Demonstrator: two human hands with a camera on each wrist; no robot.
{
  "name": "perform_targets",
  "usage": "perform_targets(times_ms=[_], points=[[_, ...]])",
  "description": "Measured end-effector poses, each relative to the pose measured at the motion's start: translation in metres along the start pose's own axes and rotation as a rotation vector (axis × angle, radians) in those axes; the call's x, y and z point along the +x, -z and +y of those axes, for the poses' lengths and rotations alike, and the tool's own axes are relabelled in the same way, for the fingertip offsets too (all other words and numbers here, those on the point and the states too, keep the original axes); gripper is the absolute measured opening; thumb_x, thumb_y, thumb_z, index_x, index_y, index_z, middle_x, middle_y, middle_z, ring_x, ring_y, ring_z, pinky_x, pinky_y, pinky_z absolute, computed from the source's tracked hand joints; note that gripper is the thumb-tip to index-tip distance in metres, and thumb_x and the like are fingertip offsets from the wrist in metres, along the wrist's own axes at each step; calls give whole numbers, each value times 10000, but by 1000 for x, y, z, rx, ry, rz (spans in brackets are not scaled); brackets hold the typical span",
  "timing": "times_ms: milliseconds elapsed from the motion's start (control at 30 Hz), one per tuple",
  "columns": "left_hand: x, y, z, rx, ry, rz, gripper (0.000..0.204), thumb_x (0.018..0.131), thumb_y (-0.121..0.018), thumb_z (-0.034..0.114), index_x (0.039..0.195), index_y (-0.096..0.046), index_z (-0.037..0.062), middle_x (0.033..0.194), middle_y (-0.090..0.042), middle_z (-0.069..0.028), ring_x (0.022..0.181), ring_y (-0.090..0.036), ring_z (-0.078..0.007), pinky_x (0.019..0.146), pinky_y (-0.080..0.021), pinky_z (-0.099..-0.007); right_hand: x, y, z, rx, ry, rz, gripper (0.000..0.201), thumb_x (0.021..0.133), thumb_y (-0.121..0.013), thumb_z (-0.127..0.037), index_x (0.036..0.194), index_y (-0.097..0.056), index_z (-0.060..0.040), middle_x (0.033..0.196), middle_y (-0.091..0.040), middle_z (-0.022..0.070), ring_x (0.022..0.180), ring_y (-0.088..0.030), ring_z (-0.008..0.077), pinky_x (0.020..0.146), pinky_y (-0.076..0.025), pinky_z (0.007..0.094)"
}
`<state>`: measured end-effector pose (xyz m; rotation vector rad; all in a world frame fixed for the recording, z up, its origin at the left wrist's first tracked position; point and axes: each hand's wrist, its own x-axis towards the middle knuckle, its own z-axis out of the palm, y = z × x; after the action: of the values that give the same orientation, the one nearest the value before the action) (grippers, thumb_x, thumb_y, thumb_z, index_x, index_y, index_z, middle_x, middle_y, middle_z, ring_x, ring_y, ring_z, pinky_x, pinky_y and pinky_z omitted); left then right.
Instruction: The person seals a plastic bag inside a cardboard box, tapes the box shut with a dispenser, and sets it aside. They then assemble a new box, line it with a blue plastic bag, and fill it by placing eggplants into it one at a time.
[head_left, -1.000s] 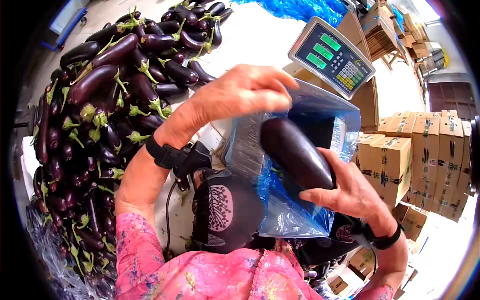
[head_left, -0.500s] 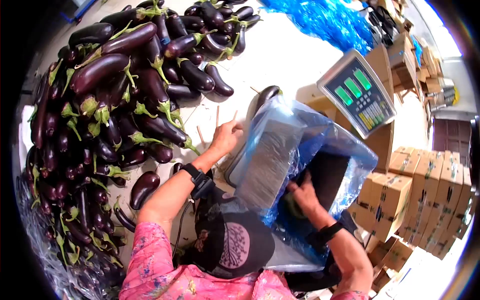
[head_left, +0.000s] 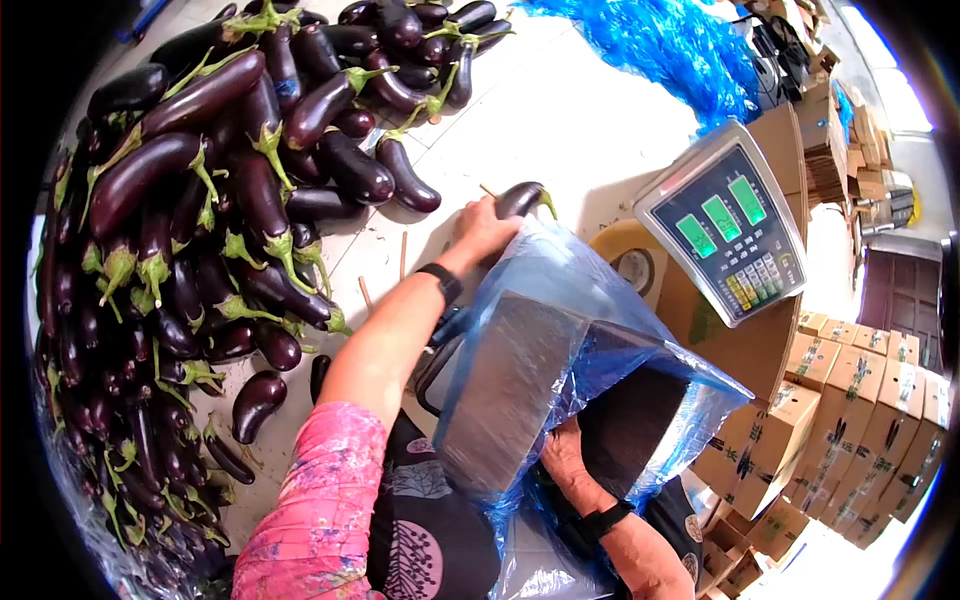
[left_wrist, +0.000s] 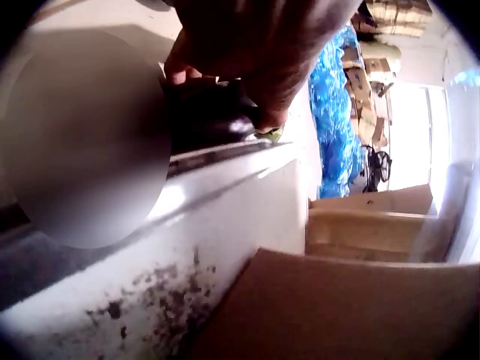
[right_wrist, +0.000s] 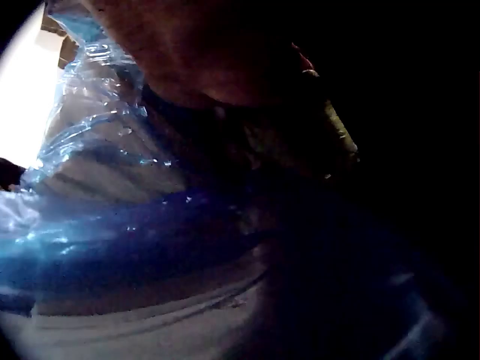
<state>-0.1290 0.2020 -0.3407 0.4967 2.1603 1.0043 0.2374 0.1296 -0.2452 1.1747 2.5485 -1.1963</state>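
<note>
A dark purple eggplant with a green stem lies on the floor beyond the box. My left hand reaches over to it. In the left wrist view, the thumb and fingers of that hand curl round the eggplant. Before my lap stands a box lined with a thin blue plastic bag. My right hand is down inside it, its fingers hidden. The right wrist view is dark around the hand, with blue film below; I cannot tell what it holds.
A large heap of eggplants covers the floor at left. A digital scale display stands right of the box, beside an open carton. Taped cartons are stacked at right. Crumpled blue plastic lies at the back.
My right hand held an eggplant above the box, then went down into it and now sits deeper. My left hand left the box, swung forward and took hold of the eggplant beyond it.
</note>
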Motion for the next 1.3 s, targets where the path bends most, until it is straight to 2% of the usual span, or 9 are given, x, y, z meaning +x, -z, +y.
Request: perform_targets(times_ms=[167,367,433,567,633,767,933,1033,1300], points=[[-10,54,-25,-1045,193,-181,560,896,-664,478,1186,-604,2,997,-690,-118,823,-683,-203,737,-571,-318,8,16,-33,-3,-86,-42,661,956,-510,-148,1478,-183,92,1440,-402,323,1348,-394,452,1164,-274,429],[-114,151,17,-1388,31,-563,639,972,-542,517,1338,-487,-3,1097,-667,-231,816,-702,-247,644,-612,-338,11,16,-34,60,-239,20,896,910,-616,-297,1499,-41,57,1391,-421,372,1281,-465,499,1088,-387,462],[-149,174,35,-1272,-15,-536,696,906,-655,526,1335,-500,0,1116,-673,-217,853,-718,-251,671,-627,-345,19,39,-56,47,-460,-142,818,899,-631,-317,1465,-174,56,1235,-562,384,1158,-559,525,999,-468,511],[-196,211,69,-1099,-196,-629,713,858,-692,422,1349,-485,-53,1165,-656,-221,969,-697,-251,824,-603,-356,18,102,-73,-268,-209,-251,405,917,-618,-306,1063,-596,71,1029,-640,356,970,-627,511,799,-548,540],[-215,227,98,-867,-333,-668,774,774,-712,349,1390,-473,-53,1253,-633,-193,1075,-664,-241,972,-529,-351,20,142,-84,-302,-118,-286,417,967,-589,-317,1154,-588,55,1026,-683,288,955,-678,427,783,-550,476],[-240,211,159,-582,-478,-875,840,676,-777,182,1429,-467,-22,1315,-614,-135,1213,-592,-223,1097,-422,-348,-12,217,-148,639,-213,-167,616,997,-535,-526,1298,-591,9,1096,-703,127,988,-682,159,810,-566,324],[-257,159,212,-60,-1057,-827,724,663,-792,97,1345,-552,57,1239,-630,-116,1176,-599,-246,1049,-442,-351,-44,227,-172,1272,-93,-440,812,1034,-206,-626,1449,-402,44,1288,-626,228,1094,-671,292,879,-571,360],[-267,135,226,66,-1260,-772,639,660,-747,-35,1267,-572,61,1264,-599,-110,1236,-556,-287,1069,-432,-387,-62,231,-178,1094,236,-381,771,1028,-341,-599,1443,-409,47,1269,-633,221,1083,-676,300,893,-568,379],[-270,83,208,377,-1439,-758,607,664,-682,-66,1237,-563,97,1259,-587,-111,1213,-536,-334,1020,-431,-453,-98,212,-161,823,-140,-299,626,920,-738,-352,1376,-486,-5,1207,-590,49,1117,-527,130,992,-425,278]])
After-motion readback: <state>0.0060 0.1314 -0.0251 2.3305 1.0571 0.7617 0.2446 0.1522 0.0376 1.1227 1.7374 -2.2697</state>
